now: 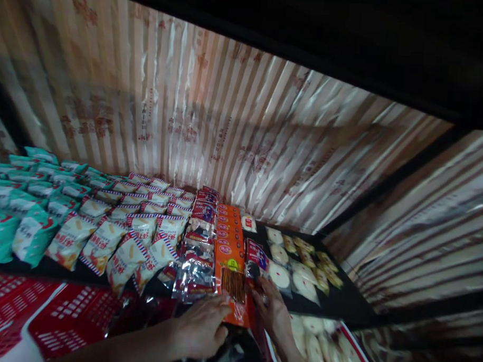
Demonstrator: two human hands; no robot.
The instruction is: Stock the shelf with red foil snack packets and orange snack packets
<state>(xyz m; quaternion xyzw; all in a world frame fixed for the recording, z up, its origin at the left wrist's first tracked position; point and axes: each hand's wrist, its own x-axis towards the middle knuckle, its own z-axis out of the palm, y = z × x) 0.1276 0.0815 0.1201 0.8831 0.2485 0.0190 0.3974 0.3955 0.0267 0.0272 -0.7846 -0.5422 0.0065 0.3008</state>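
My left hand (200, 326) is at the near end of a row of orange snack packets (227, 230). Its fingers lie stretched over the front packet's edge, with the thumb apart below them. Just right of that row, my right hand (275, 311) grips the lower part of a purple-and-dark snack packet (256, 255), its fingers partly covering it. Left of the orange row runs a row of similar purple and silver packets (201, 243). Bags of round white food (280, 276) lie to the right of my right hand.
White snack bags with striped edges (118, 258) and teal bags (33, 237) stand in rows to the left on the black shelf (338, 303). Red baskets (72, 312) sit below. Yellowish packs (323, 271) lie at the right. Printed plastic sheeting (212, 116) hangs behind.
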